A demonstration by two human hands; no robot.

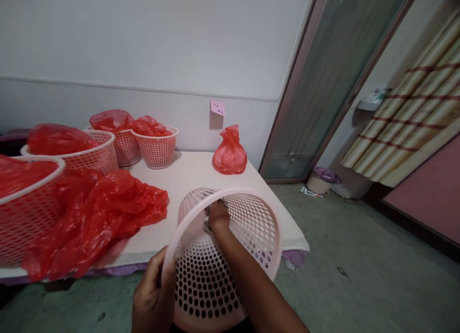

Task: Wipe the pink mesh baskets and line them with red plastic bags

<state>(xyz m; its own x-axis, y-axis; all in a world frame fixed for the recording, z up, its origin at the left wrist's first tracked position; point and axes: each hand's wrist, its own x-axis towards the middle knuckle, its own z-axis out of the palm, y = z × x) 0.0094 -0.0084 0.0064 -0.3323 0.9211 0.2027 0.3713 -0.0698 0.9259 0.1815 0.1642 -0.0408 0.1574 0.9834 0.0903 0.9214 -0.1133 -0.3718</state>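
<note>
A pale pink perforated plastic basket [248, 193] is tilted on its side, its wide mouth turned towards me. My left hand [155, 291] grips the rim at the lower left, thumb inside and fingers around the outside. Deep inside the basket, my right hand [219, 219] is closed near the bottom. Something small and greyish shows at its fingers, possibly a cloth, but I cannot make it out. Left of the basket, a crumpled red plastic bag [118, 203] spreads over the white-covered surface [192, 167].
Several pink baskets with red plastic bags stand at the left, one basket [157, 148] near the wall. A tied red bag [230, 153] sits at the back. A pink note [217, 108] is on the wall. A lined bin [319, 180] stands on the floor at right.
</note>
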